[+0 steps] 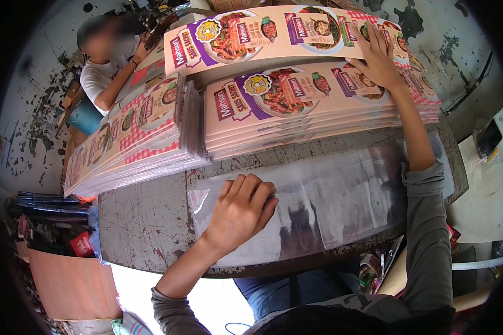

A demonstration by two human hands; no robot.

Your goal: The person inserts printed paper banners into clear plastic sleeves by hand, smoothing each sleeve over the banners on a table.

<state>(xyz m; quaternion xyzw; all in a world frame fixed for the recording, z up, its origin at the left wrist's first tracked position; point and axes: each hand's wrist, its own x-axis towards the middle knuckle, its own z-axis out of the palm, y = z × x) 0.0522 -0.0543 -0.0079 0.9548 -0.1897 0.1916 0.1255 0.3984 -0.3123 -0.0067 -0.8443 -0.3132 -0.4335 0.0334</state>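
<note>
My left hand (241, 209) is closed, its fingers curled, over the left part of a pile of clear plastic sleeves (341, 195) lying flat at the table's near side. Whatever its fingertips may pinch is hidden. My right hand (379, 58) reaches far forward and lies with outstretched fingers on the right part of a long printed cardboard sheet (274, 34). Its thumb is at the sheet's near edge. That sheet tops the back stack and shows food pictures on a peach ground. A front stack of matching printed sheets (274, 100) stands between the sleeves and the back stack.
Another pile of printed sheets in plastic (134, 131) leans at the left of the scratched grey table (142, 223). Across the table at the upper left sits another person (103, 72). A blue bin (85, 116) and a cardboard box (75, 282) are at the left.
</note>
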